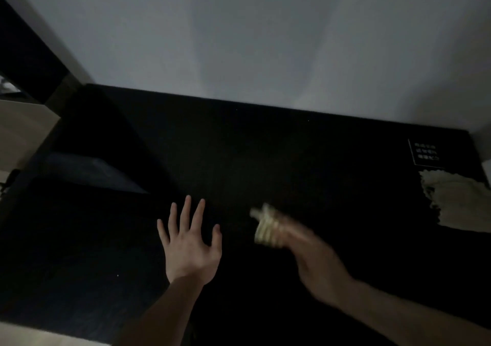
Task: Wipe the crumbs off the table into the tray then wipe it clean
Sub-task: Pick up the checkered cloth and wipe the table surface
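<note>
The table is covered by a black mat. My left hand lies flat on it near the front middle, fingers spread, holding nothing. To its right my right hand is blurred by motion, and its fingers seem to be closed around a small pale yellowish object that I cannot identify. A dark tray sits at the left of the mat, hard to make out in the dim light. A few tiny white specks dot the mat. A pale cloth lies crumpled at the right edge.
A white wall rises right behind the table's far edge. A white printed label marks the mat's far right corner. Light wooden furniture stands beyond the left edge. The table's front edge runs near the bottom left.
</note>
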`<state>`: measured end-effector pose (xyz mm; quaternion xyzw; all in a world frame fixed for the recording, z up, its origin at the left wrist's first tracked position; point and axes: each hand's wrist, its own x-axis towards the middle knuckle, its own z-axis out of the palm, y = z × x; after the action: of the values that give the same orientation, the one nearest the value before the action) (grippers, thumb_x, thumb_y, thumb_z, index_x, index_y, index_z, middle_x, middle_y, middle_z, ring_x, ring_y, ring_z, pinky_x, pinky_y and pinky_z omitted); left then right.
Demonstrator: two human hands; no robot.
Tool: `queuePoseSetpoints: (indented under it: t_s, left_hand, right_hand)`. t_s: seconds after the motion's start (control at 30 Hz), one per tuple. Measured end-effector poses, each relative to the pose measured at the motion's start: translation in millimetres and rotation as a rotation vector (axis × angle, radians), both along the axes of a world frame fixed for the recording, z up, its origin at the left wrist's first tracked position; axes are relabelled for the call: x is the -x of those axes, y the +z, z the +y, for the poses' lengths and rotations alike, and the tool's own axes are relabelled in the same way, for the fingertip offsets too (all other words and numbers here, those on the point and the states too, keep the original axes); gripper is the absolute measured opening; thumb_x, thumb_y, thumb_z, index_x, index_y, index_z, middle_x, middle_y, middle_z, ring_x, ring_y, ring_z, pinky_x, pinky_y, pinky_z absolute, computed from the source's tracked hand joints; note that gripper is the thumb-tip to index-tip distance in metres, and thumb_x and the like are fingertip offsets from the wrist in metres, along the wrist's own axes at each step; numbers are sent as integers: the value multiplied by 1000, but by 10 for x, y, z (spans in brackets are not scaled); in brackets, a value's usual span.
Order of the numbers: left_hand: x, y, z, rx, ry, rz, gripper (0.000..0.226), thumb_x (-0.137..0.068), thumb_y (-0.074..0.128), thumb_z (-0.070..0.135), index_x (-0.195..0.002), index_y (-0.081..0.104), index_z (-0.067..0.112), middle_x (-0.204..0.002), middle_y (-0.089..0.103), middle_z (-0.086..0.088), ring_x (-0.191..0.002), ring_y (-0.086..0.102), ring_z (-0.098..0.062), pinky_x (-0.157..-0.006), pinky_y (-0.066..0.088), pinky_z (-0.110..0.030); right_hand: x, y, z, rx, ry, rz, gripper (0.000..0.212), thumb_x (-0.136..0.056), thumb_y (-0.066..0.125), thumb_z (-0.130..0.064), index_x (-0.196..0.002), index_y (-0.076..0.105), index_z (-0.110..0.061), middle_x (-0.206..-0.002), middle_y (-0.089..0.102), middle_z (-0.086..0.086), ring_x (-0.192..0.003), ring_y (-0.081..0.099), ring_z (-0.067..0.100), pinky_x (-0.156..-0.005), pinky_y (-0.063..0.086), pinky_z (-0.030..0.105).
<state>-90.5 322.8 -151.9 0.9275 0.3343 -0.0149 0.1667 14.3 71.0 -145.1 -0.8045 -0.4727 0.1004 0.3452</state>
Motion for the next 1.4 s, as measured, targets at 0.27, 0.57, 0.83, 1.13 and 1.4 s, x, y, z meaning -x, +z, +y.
queuePoseSetpoints:
  t_s: [0.27, 0.57, 0.83, 1.13, 1.4]
  left_hand:
    - [-12, -35, 12, -9, 12, 3, 67, -93, 36, 62, -155, 20, 42, -167, 4, 15, -155, -9, -15, -126, -2, -53]
    - [-22, -51, 1, -8, 16, -2, 67, -93, 38, 61, -155, 19, 42, -167, 3, 16, -155, -11, -13, -126, -4, -52]
    - [-16, -2, -21, -10, 14, 2, 67, -93, 38, 61, -155, 20, 41, -167, 5, 14, -156, -7, -15, -126, -1, -54]
    - [-11, -25, -33, -35, 24, -8, 68, -91, 34, 62, -154, 26, 40, -167, 12, 12, -156, 0, -17, -126, 1, -53]
    - [-13, -44, -41, -37, 26, -27, 68, -90, 34, 62, -154, 27, 39, -166, 14, 11, -156, 0, -17, -126, 1, -53]
  right_hand:
    - [-2235, -31, 484, 294, -504, -117, 74, -98, 43, 7, -164, 27, -23, -172, 22, -2, -157, 23, 29, -129, 22, 44]
    - [-2270, -181, 603, 531, -518, -93, 61, -110, 29, -37, -167, 11, -26, -175, 5, -1, -161, 4, 24, -130, 3, 47]
    - [-515, 136, -265, 350, -5, -135, 79, -98, 59, -15, -164, 22, -35, -174, 7, -12, -161, 8, 17, -129, 9, 38]
    - [283, 361, -659, 277, 358, 164, 59, -103, 17, -69, -158, 4, -54, -157, -4, -52, -150, -3, -20, -126, 1, 18]
    - [-1405, 443, -252, 160, -340, -81, 61, -101, 44, -3, -160, 38, -16, -168, 29, -5, -154, 28, 7, -127, 23, 26]
